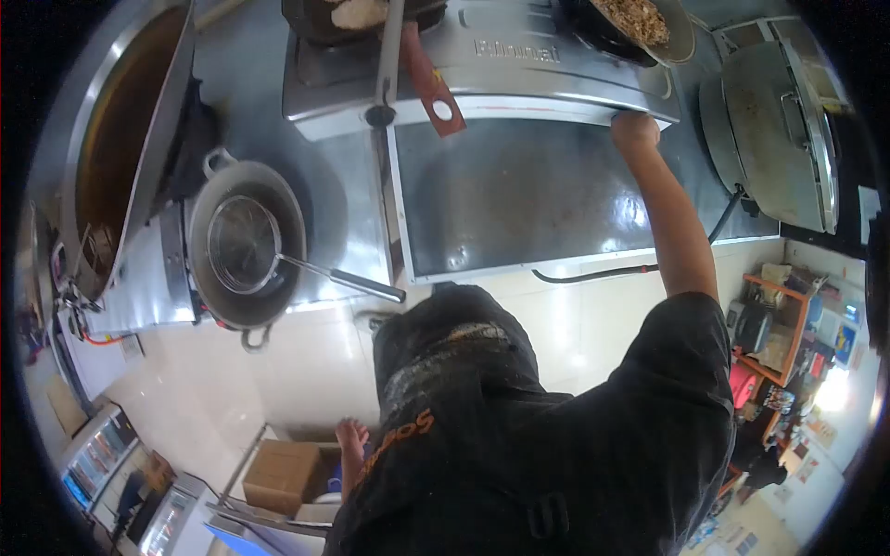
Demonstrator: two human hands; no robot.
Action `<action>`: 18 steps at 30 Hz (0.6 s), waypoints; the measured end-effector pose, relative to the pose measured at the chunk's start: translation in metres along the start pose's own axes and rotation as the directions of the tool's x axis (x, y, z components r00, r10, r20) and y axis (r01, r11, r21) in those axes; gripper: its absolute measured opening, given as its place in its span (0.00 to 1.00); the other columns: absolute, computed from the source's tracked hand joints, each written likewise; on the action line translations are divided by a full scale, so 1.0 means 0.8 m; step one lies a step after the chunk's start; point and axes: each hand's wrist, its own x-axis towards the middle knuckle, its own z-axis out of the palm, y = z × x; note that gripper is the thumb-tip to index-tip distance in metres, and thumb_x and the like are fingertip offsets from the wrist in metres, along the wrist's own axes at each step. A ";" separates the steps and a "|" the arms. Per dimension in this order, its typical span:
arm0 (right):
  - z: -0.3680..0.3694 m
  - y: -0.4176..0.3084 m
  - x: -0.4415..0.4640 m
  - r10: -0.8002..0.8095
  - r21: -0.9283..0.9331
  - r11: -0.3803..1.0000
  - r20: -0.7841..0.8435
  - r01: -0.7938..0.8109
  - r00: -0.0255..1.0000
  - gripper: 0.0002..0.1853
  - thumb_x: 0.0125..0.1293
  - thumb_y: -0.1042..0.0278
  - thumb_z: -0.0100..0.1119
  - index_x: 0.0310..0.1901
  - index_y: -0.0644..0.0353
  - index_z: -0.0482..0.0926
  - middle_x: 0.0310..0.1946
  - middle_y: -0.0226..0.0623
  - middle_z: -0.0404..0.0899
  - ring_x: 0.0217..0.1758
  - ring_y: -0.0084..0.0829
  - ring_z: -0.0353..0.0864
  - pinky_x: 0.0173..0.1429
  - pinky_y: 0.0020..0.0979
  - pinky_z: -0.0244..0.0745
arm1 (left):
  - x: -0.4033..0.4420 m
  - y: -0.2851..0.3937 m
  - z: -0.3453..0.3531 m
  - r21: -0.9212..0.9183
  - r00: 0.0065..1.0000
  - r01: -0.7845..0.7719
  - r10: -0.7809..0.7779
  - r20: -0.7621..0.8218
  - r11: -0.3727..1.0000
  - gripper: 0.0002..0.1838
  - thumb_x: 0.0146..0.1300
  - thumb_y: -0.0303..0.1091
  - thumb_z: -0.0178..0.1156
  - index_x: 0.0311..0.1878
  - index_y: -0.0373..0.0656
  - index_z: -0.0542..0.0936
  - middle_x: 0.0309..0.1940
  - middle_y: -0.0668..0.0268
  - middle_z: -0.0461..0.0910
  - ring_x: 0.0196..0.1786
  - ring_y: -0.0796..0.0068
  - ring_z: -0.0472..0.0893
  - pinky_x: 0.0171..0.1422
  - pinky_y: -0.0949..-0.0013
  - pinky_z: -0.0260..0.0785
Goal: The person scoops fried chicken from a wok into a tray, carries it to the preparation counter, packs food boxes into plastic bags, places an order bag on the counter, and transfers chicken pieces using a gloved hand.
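Stove point(519, 79), silvery metal lettered "Rinnai", has the right hand point(637, 132) curled at its front edge, grip impossible to tell; the left hand point(351, 437) hangs open.

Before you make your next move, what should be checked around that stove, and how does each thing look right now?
1. Right hand placed: ok, curled at the stove's front right corner.
2. Right hand's grip: cannot tell, the fingers hide whatever they may hold.
3. Left hand free: ok, it hangs beside the body, holding nothing visible.
4. Long grey handle clear of the front: not ok, it juts past the stove's front edge and might get bumped.
5. Strainer settled: ok, its basket sits in the pot, handle out over the rim.
6. Burners off: cannot tell, no flame shows.
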 end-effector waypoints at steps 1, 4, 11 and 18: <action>-0.012 -0.014 -0.003 0.086 -0.030 0.996 0.049 -0.085 0.995 0.07 0.55 0.69 0.60 0.34 0.54 0.86 0.33 0.35 0.86 0.30 0.33 0.85 0.19 0.40 0.75 | -0.010 0.007 0.016 -0.098 0.997 -0.056 0.061 0.046 0.994 0.17 0.67 0.43 0.52 0.57 0.52 0.69 0.48 0.63 0.76 0.46 0.64 0.78 0.49 0.59 0.71; -0.014 -0.029 -0.004 0.033 -0.216 0.976 0.125 -0.005 0.992 0.04 0.48 0.69 0.66 0.28 0.55 0.86 0.27 0.31 0.85 0.24 0.34 0.83 0.12 0.37 0.68 | -0.031 0.041 0.072 0.085 0.997 -0.073 0.073 0.000 0.994 0.24 0.66 0.43 0.52 0.65 0.53 0.64 0.57 0.62 0.75 0.50 0.62 0.78 0.51 0.54 0.71; 0.044 0.035 0.013 -0.388 -0.120 0.921 -0.347 0.370 0.854 0.10 0.58 0.59 0.60 0.30 0.56 0.84 0.24 0.32 0.82 0.20 0.30 0.80 0.19 0.31 0.72 | -0.044 0.022 0.067 0.041 0.994 -0.106 0.106 -0.005 0.994 0.27 0.66 0.44 0.53 0.67 0.53 0.64 0.55 0.63 0.76 0.48 0.64 0.79 0.50 0.57 0.71; 0.012 0.081 -0.028 -0.200 0.858 0.002 0.503 -0.513 0.841 0.18 0.69 0.51 0.49 0.37 0.58 0.78 0.23 0.26 0.75 0.23 0.21 0.72 0.23 0.23 0.59 | -0.041 -0.029 0.027 0.048 1.000 -0.010 0.010 0.002 0.999 0.22 0.65 0.46 0.54 0.60 0.52 0.69 0.54 0.66 0.76 0.49 0.66 0.77 0.51 0.59 0.70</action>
